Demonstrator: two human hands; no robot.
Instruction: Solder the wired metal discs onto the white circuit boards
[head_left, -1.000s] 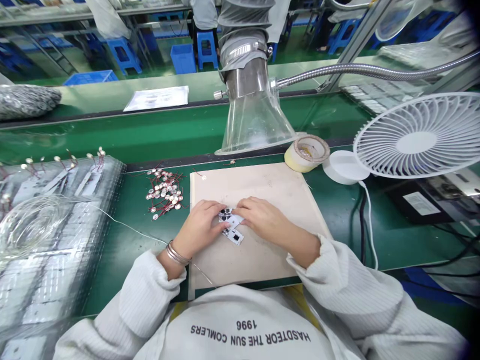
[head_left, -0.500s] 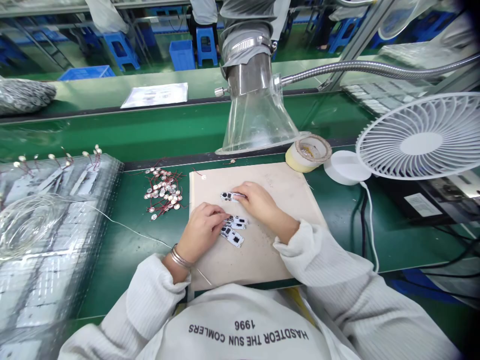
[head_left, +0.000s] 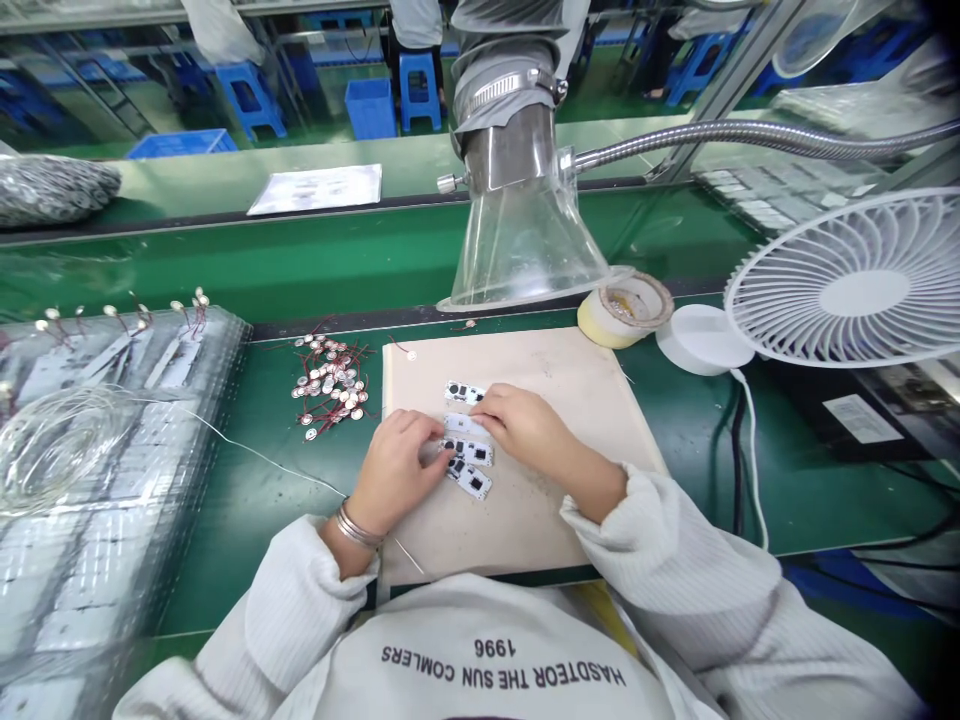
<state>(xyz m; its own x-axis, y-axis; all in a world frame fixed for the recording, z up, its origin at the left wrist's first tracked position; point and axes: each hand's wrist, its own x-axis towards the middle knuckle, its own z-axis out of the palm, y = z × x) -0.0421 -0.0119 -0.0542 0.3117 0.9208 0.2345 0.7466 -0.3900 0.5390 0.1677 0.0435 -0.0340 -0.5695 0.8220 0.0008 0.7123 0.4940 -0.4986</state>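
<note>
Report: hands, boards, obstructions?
Left hand, right hand at opposite ends of one white board. Three populated boards alongside. Tape roll far right, not blocking.

white ribbed sleeves (head_left: 679,565), silver bangles (head_left: 355,526) (left wrist (head_left: 341,551)) — black chest lettering (head_left: 495,682)

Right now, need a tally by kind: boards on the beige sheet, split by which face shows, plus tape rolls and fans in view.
Boards, dark parts showing: 3
Board, mostly plain white face showing: 1
Tape roll: 1
Fan: 1
Total: 6
</note>
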